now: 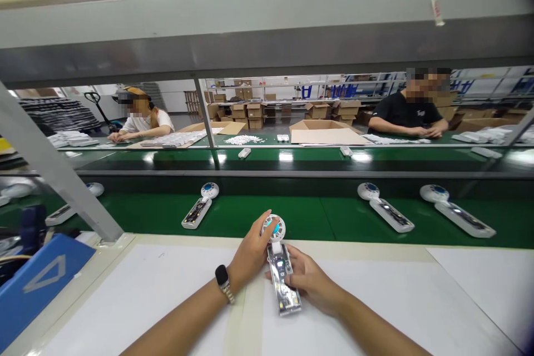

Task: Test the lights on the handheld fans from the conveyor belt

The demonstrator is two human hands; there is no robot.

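In the head view, a small handheld fan with an open handle is held between my two hands at the near edge of the green belt. Its round white head with a blue centre points away from me, and a circuit board shows in the handle. My left hand grips the head, fingers over its front. With the thumb on the board and fingers behind, my right hand clasps the handle. Similar units lie on the belt: one fan to the left, another fan to the right.
A green conveyor belt runs across beyond the white worktop. At left stand a slanted metal post and a blue bin. An overhead beam spans the top. Two people sit across, near open cardboard boxes.
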